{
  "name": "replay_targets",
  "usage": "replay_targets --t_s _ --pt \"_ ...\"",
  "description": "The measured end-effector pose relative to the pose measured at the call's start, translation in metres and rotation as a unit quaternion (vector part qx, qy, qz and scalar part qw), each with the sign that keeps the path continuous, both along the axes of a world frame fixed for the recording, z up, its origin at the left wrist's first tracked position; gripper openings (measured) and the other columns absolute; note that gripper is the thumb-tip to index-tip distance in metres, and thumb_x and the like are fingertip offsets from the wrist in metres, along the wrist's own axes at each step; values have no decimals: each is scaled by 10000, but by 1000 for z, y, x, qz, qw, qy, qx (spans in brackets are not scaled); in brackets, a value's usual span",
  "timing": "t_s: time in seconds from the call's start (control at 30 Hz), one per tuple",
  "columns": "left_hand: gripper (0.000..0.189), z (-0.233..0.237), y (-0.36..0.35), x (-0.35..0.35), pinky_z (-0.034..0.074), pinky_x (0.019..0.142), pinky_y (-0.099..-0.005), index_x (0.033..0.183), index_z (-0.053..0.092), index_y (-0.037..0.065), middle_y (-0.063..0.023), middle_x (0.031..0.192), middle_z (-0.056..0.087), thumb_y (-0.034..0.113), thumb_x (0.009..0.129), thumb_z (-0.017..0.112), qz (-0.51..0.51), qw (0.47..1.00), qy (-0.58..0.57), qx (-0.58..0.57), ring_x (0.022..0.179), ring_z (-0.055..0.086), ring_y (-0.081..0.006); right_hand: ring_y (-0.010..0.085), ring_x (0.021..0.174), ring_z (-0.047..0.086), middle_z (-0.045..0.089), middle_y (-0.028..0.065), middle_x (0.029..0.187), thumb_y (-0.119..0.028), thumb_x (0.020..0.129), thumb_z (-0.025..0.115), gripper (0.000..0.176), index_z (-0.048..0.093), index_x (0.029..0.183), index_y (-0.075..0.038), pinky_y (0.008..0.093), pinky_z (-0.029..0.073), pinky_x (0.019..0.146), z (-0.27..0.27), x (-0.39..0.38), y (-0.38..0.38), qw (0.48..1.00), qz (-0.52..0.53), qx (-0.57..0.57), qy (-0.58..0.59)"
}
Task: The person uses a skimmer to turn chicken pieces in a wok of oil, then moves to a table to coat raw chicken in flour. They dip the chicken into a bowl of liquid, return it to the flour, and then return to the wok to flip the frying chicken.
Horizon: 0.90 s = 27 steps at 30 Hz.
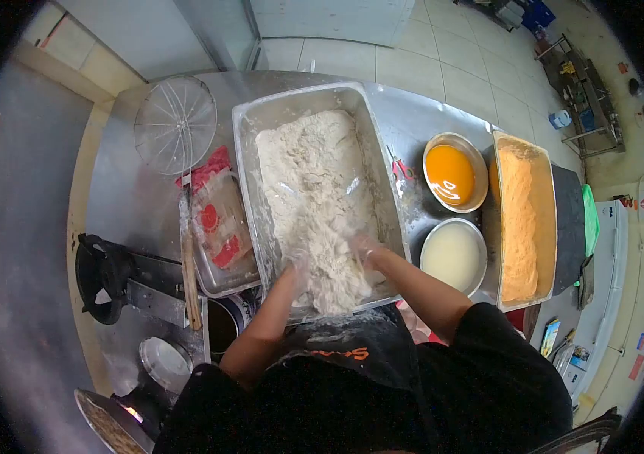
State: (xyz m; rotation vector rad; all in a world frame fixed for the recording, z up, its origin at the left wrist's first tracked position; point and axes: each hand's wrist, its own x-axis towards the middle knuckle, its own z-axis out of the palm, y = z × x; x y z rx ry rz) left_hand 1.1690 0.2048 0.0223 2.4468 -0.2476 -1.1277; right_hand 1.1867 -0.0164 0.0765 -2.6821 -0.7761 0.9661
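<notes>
A deep rectangular metal tub [243, 151] holds a large heap of whitish flour [314, 159]. Both my hands are down in the near half of the tub, in clear plastic gloves dusted with flour. My left hand [296, 261] is at the left of a loose, crumbly mound of flour, its fingers smeared by motion and partly buried. On the mound's right side is my right hand [366, 248], also blurred, with the fingers not clearly visible. Flour between the hands looks stirred up. Whether either hand grips anything cannot be made out.
Right of the tub stand red-handled scissors [404, 171], a bowl of orange liquid [449, 174], a bowl of pale liquid [454, 256] and a tray of orange crumbs [519, 227]. Left are a wire strainer [176, 125], a tray with plastic bags [220, 219], wooden sticks [189, 265] and a burner [102, 276].
</notes>
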Motion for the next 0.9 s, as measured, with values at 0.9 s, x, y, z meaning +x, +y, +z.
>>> replay_targets --t_s 0.9 --pt "545 -43 -10 239 373 976 -359 1324 408 82 -212 1319 424 322 849 526 -93 976 -187 60 1190 451 -295 288 850 610 630 157 977 -167 798 546 333 550 1101 -29 388 493 704 -9 127 21 985 -41 167 27"
